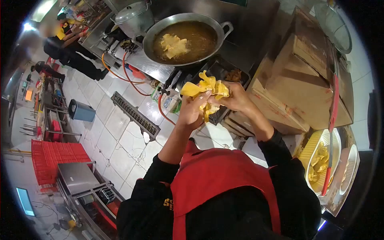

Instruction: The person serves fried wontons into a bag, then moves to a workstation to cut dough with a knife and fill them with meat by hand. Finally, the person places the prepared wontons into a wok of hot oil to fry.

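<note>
Both hands grip one crumpled yellow sheet of something like dough [206, 89], held up in front of the red apron. My left hand [193, 109] has its fingers closed round the near left side of it. On the right side, my right hand [237, 97] pinches the same sheet, and the fingertips of the two hands nearly meet. Beyond them a wide metal pan [149, 42] of brown oil stands on the stove. A pale yellow piece [174, 46] floats in the oil.
Stacked cardboard boxes [280, 92] stand to the right. A white tub [338, 146] holds more yellow pieces, with a red-handled strainer [334, 104] across it. A lidded pot [134, 18] sits left of the pan. Orange hoses hang below the stove. Other people stand far left.
</note>
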`<state>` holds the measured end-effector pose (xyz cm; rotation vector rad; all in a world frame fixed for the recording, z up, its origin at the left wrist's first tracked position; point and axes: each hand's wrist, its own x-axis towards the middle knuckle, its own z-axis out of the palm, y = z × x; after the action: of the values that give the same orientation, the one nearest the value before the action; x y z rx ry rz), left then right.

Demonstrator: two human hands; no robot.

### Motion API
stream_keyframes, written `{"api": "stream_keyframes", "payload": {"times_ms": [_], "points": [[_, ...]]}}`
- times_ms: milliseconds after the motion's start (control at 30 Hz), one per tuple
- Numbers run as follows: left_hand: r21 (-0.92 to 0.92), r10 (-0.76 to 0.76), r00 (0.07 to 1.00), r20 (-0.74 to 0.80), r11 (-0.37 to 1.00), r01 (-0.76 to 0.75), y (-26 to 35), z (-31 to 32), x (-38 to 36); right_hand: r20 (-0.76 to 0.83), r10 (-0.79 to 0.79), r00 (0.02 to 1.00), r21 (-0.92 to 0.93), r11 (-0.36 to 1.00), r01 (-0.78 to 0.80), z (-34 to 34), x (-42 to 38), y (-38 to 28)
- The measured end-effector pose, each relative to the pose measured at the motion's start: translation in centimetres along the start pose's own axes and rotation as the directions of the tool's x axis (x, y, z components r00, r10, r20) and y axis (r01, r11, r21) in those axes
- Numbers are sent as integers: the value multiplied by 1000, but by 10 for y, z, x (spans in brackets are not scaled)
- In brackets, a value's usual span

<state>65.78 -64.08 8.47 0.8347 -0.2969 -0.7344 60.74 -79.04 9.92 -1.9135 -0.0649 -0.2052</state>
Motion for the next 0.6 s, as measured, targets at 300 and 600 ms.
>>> {"api": "stream_keyframes", "payload": {"times_ms": [300, 600], "points": [[660, 246, 913, 325, 632, -405, 35, -94, 42, -169, 170, 971, 141, 979, -147, 58, 64, 36], [130, -99, 995, -4, 987, 99, 84, -159, 68, -222, 156, 962, -69, 982, -175, 112, 137, 40]]}}
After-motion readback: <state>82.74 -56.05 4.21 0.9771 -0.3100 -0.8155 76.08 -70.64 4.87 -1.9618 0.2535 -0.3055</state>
